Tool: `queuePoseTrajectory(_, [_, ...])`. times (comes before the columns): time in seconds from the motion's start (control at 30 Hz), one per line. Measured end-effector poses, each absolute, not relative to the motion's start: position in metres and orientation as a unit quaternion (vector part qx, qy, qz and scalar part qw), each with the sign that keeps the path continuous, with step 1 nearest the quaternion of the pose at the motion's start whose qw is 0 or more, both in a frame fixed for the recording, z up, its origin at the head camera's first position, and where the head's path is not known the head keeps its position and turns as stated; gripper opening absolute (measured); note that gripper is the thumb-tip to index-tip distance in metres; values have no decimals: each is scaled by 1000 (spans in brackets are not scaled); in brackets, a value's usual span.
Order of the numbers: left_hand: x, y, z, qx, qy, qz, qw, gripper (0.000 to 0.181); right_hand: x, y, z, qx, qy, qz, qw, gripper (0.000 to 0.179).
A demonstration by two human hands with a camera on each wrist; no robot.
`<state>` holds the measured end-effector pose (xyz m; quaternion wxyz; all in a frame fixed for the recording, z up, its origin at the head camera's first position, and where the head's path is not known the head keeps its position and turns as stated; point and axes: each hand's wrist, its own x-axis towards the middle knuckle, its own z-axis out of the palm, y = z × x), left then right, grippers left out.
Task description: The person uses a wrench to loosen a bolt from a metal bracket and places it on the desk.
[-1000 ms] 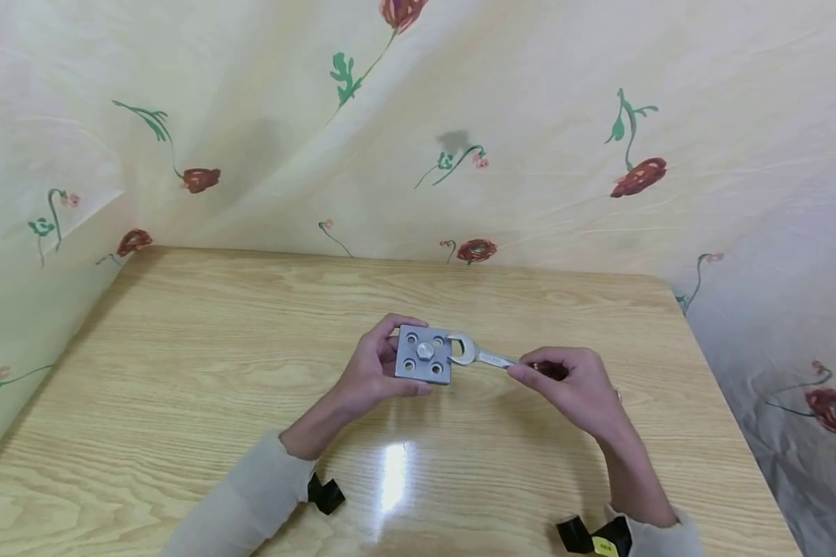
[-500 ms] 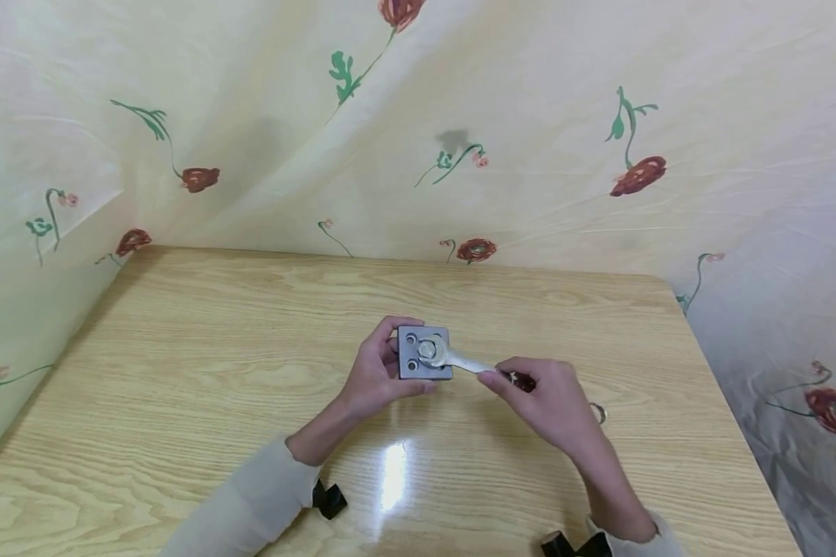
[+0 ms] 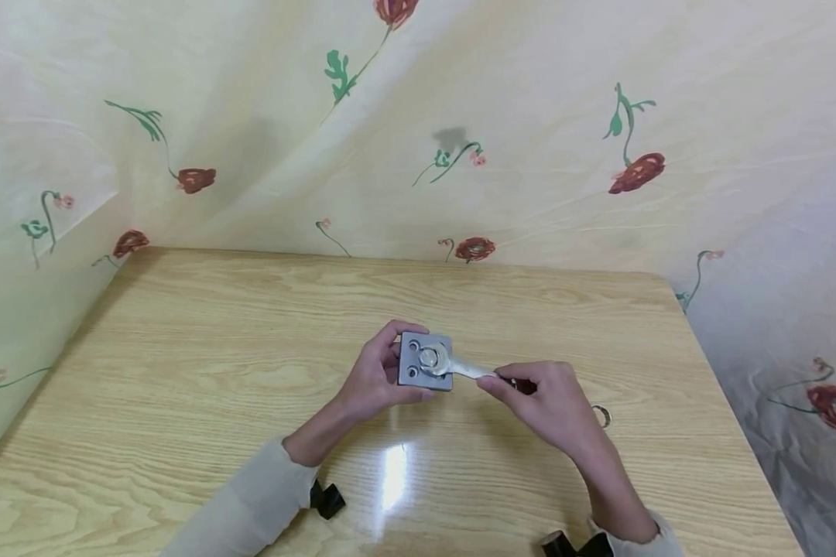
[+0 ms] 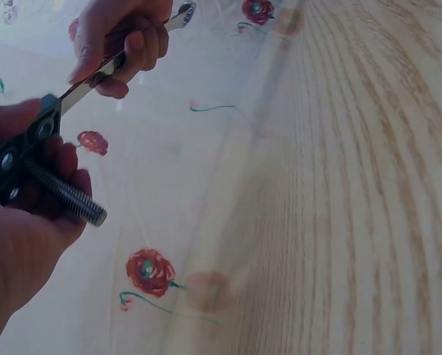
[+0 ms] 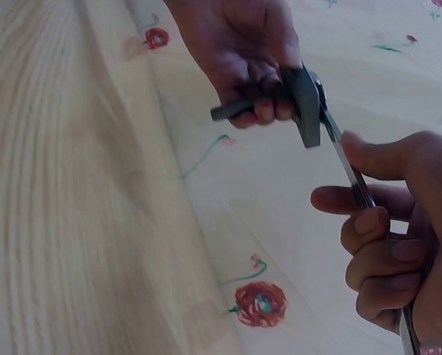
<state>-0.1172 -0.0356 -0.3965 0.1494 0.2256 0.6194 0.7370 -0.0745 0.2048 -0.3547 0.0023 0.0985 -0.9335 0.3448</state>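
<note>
My left hand [image 3: 368, 385] grips a square grey metal plate [image 3: 420, 381] by its edges, raised above the table. Holes sit near the plate's corners, and a hex bolt [image 3: 429, 358] passes through its middle. In the left wrist view the threaded shank [image 4: 67, 194] sticks out of the back, with curled fingers beside it. A combination wrench [image 3: 470, 370] is pinched between thumb and fingers of my right hand [image 3: 545, 404]. Its open end fits around the bolt head, flat against the plate's face. The ring end of the wrench [image 4: 183, 15] pokes out behind the right hand.
A wood-grain table [image 3: 251, 325] lies under both hands. Pale cloth [image 3: 286, 193] with painted red flowers hangs behind it and on both sides. Black wrist-camera mounts [image 3: 330, 501] sit at the sleeve cuffs.
The wrench has moved left from the plate's right edge onto the bolt head, with my right hand following. The plate and left hand have shifted slightly down in the head view.
</note>
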Motion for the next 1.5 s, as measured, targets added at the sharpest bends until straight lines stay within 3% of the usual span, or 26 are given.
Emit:
queuePoseTrajectory(0.27, [-119,-40,-396,288,596,712,235,70,-76,219,-351,113,-922,367,-46,16])
queuePoseTrajectory(0.7, [-118,-42,-397,403,523,634,403,69,-78,230,-356,229,-889,385,-92,5])
queuePoseTrajectory(1.07, [-109,-29,-404,442,521,503,529,70,-75,226,-360,282,-878,358,-147,15])
queuePoseTrajectory(1.3, [-103,-22,-408,458,482,439,604,66,-72,212,-363,311,-891,300,-141,30])
queuePoseTrajectory(1.5, [-104,-24,-409,474,472,441,599,64,-71,212,-362,327,-886,308,-112,31])
